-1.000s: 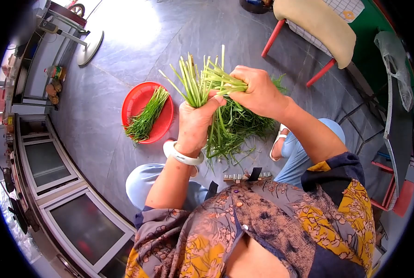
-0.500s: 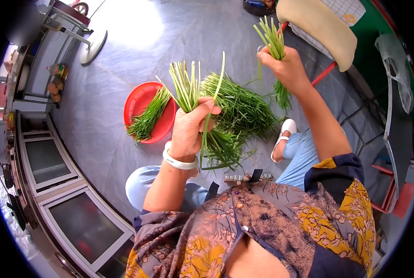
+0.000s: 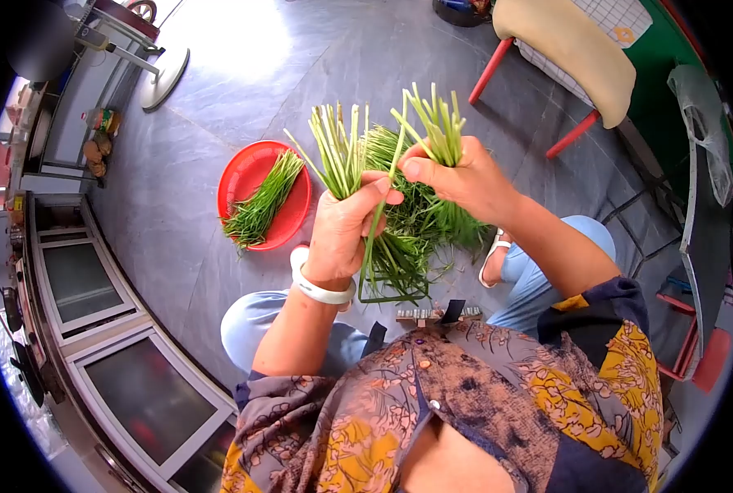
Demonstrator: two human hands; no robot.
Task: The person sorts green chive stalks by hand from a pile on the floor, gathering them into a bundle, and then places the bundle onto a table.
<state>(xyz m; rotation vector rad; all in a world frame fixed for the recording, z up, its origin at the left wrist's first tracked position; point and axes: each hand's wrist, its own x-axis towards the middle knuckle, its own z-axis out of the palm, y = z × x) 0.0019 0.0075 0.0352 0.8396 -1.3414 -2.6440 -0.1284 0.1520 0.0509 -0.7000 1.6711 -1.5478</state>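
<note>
My left hand (image 3: 343, 228), with a white bangle at the wrist, is closed around a bunch of garlic chives (image 3: 335, 152). Their pale stem ends point up and the green leaves hang below the fist. One longer stalk stands out between its thumb and finger. Close beside it, my right hand (image 3: 463, 177) grips a second bunch of chives (image 3: 436, 123), pale ends up, its thumb and finger right at that longer stalk. Behind and below both hands lies a loose pile of chives (image 3: 415, 197) on the floor, partly hidden by them.
A red plastic basin (image 3: 228, 177) on the grey tiled floor (image 3: 177, 164) holds a neat bundle of chives (image 3: 264, 201). Glass-fronted cabinets (image 3: 149, 403) line the left side. A chair with red legs (image 3: 576, 135) stands at the upper right, a round white stand base (image 3: 166, 80) at the upper left.
My right hand has come down and left with its bunch, from beside the chair to next to my left hand. The left hand has hardly moved.
</note>
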